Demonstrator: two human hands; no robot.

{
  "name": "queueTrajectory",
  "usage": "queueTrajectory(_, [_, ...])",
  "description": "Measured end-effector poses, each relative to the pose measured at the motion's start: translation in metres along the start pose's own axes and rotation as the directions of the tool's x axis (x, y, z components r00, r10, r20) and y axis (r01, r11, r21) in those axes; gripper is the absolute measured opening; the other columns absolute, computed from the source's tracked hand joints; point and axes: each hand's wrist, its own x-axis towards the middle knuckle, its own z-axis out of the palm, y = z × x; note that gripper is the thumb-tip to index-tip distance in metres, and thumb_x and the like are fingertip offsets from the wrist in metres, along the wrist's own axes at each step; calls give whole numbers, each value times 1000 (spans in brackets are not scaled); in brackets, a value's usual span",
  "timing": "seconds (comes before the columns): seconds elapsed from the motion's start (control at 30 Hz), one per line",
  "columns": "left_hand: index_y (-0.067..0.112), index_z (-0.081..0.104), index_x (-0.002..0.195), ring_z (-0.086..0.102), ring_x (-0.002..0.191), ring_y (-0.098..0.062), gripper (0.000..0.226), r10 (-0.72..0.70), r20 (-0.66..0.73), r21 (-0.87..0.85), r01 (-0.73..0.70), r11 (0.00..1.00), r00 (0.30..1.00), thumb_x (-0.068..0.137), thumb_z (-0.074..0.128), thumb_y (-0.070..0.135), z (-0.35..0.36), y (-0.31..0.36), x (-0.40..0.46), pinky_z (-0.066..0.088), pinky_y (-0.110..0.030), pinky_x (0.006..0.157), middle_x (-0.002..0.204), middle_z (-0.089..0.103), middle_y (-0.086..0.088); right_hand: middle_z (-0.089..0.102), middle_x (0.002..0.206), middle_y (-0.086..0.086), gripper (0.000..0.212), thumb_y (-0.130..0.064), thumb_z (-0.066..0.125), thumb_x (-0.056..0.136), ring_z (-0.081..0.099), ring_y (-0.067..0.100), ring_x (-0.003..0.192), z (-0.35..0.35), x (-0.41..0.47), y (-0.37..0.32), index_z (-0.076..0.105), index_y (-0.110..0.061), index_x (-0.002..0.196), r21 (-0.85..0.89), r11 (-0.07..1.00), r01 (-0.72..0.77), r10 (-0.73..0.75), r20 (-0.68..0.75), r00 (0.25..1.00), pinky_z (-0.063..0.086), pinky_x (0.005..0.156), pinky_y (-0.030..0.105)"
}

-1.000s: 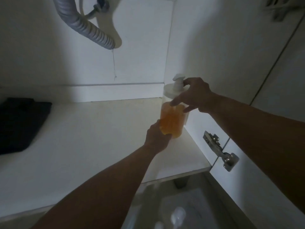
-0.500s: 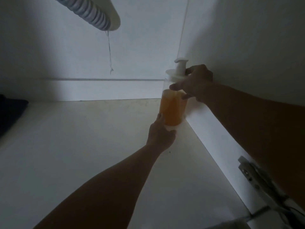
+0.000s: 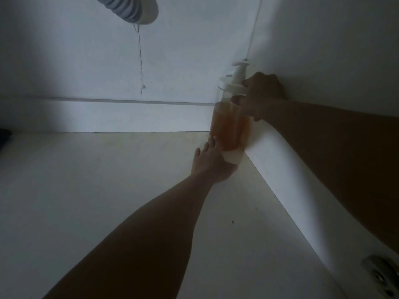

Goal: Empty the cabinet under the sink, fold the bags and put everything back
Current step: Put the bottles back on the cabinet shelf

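A clear pump bottle half full of orange liquid, with a white lid and pump, stands in the back right corner of the cabinet floor. My right hand grips its upper part just under the lid, fingers curled round it. My left hand lies at the bottle's base with straight fingers touching its lower side. The bottle's right side is hidden behind my right hand.
A grey corrugated drain hose hangs at the top, with a thin thread dangling below it. The white side wall runs along the right. A metal door hinge shows at bottom right. A dark edge sits at far left.
Both hands have carried the bottle deeper into the cabinet, to the back right corner. The view has moved in closer; the dark bag at left has almost left the frame.
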Motion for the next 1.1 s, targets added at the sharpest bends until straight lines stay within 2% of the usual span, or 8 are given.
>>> queueTrajectory(0.23, [16, -5, 153, 7, 149, -20, 104, -55, 106, -37, 59, 998, 993, 81, 63, 50, -11, -1, 10, 5, -38, 119, 162, 1, 0, 64, 118, 7, 51, -34, 70, 79, 67, 32, 100, -8, -2, -10, 56, -15, 124, -89, 996, -6, 21, 169, 985, 59, 75, 43])
queueTrajectory(0.37, [19, 13, 153, 16, 146, -23, 94, -145, 179, -317, 196, 928, 973, 81, 71, 35, -28, -2, -7, 15, -38, 119, 161, 12, -3, 58, 114, 13, 52, -26, 71, 83, 69, 35, 83, -21, -17, -10, 46, -7, 125, 21, 995, -95, 86, 271, 959, 60, 52, 47])
queueTrajectory(0.43, [18, 29, 150, 31, 140, -22, 84, -181, 221, -449, 265, 853, 958, 80, 74, 29, -46, -6, -27, 27, -26, 109, 156, 27, -4, 66, 105, 17, 37, -22, 67, 86, 70, 33, 79, -33, -31, -9, 56, -2, 116, 68, 992, -108, 85, 276, 957, 61, 59, 48])
queueTrajectory(0.5, [14, 46, 141, 42, 133, -20, 69, -197, 237, -429, 284, 857, 951, 79, 75, 25, -68, -11, -53, 32, -21, 96, 149, 39, -5, 70, 98, 20, 28, -20, 62, 89, 72, 31, 80, -44, -48, -7, 63, 1, 109, 105, 989, -106, 68, 313, 947, 61, 66, 48])
queueTrajectory(0.67, [11, 67, 99, 61, 106, -26, 25, -147, 234, -298, 214, 930, 961, 77, 75, 23, -116, -12, -128, 47, -35, 93, 108, 66, -14, 71, 102, 20, 27, -19, 70, 88, 72, 18, 67, -71, -105, -10, 67, 3, 104, 240, 958, -160, 19, 501, 865, 60, 51, 36])
queueTrajectory(0.8, [-1, 68, 99, 69, 88, -30, 24, -57, 321, -368, 180, 912, 945, 81, 72, 13, -143, 3, -199, 56, -40, 83, 93, 70, -20, 69, 107, 20, 28, -6, 65, 90, 71, 29, 91, -99, -180, -26, 61, 6, 115, 199, 971, -131, -26, 634, 773, 60, 78, 47])
queueTrajectory(0.97, [-1, 67, 103, 72, 82, -27, 32, 56, 577, -351, 186, 918, 814, 80, 75, 19, -155, 25, -289, 60, -34, 74, 91, 72, -17, 73, 94, 16, 21, 3, 74, 79, 73, 25, 82, -139, -273, -25, 71, 0, 99, 127, 978, -165, -11, 824, 566, 62, 72, 40])
queueTrajectory(1.1, [11, 65, 115, 65, 105, -20, 52, 67, 774, -111, 31, 993, 629, 73, 79, 37, -139, 30, -348, 52, -33, 92, 117, 68, -8, 72, 97, 23, 24, 10, 73, 75, 74, 26, 76, -141, -341, 6, 71, 0, 97, -39, 986, -165, 104, 907, 407, 61, 60, 35])
